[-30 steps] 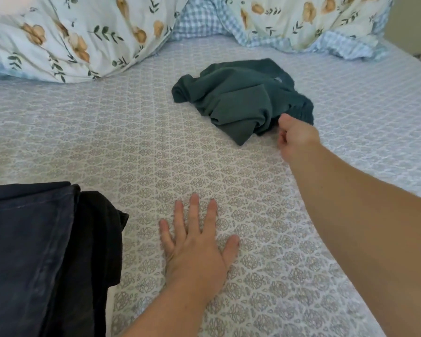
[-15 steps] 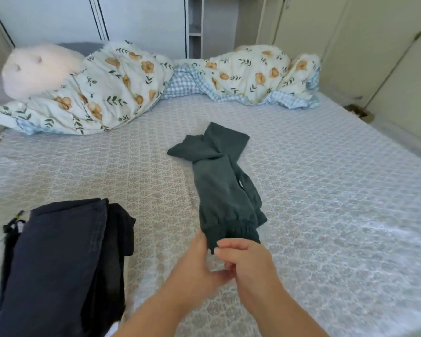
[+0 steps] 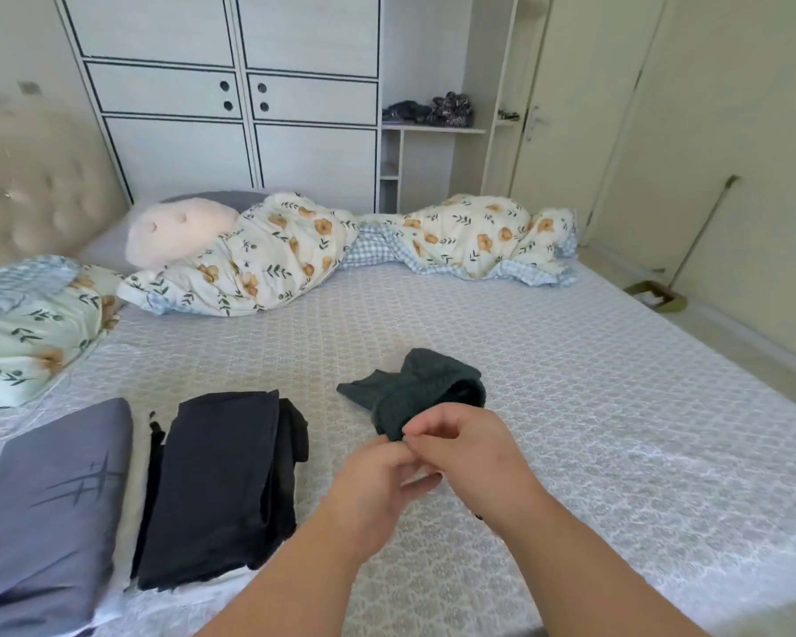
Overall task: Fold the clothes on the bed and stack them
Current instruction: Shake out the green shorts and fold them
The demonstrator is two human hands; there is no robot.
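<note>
patterned bed (image 3: 570, 406), bunched dark-green garment (image 3: 414, 393)

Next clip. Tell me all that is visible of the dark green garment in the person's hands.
The dark green garment is a soft knit-looking piece, bunched and partly rolled, not yet folded. A gathered, elastic-looking edge curves over its far side, and one flat corner sticks out to the left. Its far part rests on the patterned bed sheet; its near end is raised slightly. The right hand pinches that near end, and the left hand meets it just below, though its grip on the cloth is hidden.
</note>
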